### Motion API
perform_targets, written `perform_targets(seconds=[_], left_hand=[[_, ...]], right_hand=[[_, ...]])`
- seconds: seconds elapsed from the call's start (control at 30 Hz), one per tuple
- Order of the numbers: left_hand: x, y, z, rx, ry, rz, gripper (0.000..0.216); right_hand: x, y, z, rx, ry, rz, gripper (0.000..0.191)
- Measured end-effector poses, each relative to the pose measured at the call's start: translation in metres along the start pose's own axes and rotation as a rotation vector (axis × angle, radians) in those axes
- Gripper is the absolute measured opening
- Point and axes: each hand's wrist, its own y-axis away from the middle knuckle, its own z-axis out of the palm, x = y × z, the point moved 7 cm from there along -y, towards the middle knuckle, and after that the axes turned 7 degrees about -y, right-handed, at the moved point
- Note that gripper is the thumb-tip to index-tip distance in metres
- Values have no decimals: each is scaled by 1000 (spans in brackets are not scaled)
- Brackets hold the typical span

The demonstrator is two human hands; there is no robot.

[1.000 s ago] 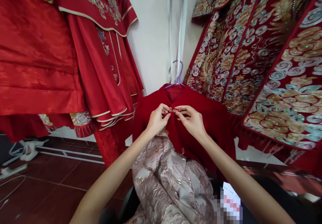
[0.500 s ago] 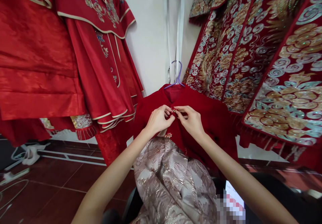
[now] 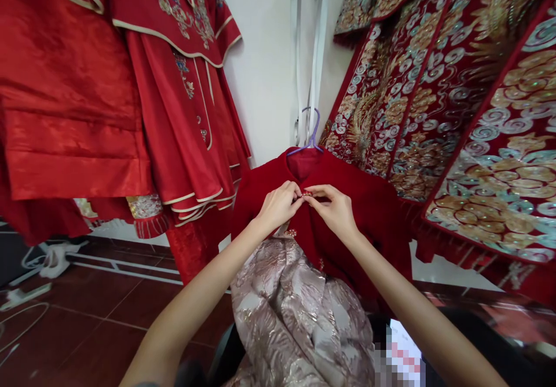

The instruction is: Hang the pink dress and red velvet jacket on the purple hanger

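Observation:
A dark red jacket [image 3: 369,201] hangs in front of me on a purple hanger [image 3: 313,135]. At its front opening, just below the neckline, sits a small beaded fastener [image 3: 307,194]. My left hand [image 3: 278,206] is closed in a pinch at the fastener's left end. From the other side, my right hand [image 3: 333,210] pinches it between thumb and forefinger. The fingertips nearly meet and cover part of it. Lower on the front shows another beaded fastener [image 3: 290,233]. A bunched silvery-pink brocade cloth [image 3: 299,306] lies below my hands.
Red garments with pale piping [image 3: 174,114] hang on the left. A heavily embroidered red garment [image 3: 434,114] hangs on the right. White straps [image 3: 306,57] run down above the hanger. A phone screen [image 3: 403,340], partly blurred, lies at lower right. Cables and a power strip [image 3: 26,295] are on the tiled floor.
My fingertips have drawn closer together at the fastener, and the right thumb has moved in toward the left hand. The whole view has shifted slightly, so things appear further right.

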Motion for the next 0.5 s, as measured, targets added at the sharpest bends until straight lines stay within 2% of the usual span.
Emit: perform_targets(seconds=[0.5], left_hand=[[3, -5, -3, -7, -58, 5, 11]], right_hand=[[-1, 0, 1, 14, -23, 62, 26]])
